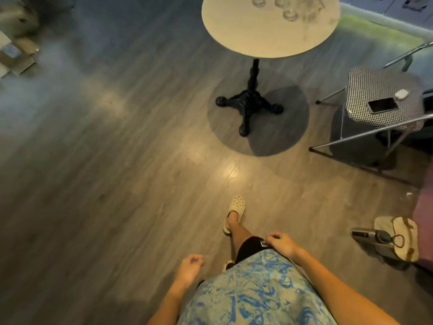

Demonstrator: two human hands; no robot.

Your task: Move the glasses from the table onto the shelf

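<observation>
glasses (pixel 289 12) sit on table (pixel 269 38); left hand (pixel 188 268), right hand (pixel 281 243) loosely curled, empty.

Glasses (pixel 289 12) on table (pixel 264 36) far ahead; chair (pixel 384 95) right of table, phone (pixel 382 105) on seat.

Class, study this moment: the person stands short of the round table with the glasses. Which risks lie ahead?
1. The clear drinking glasses cluster at the far side of the round pale table; reaching across may knock one.
2. The table's black cross-shaped base spreads toward the cream clog; possible trip.
3. Both hands, left and right, are empty.
</observation>
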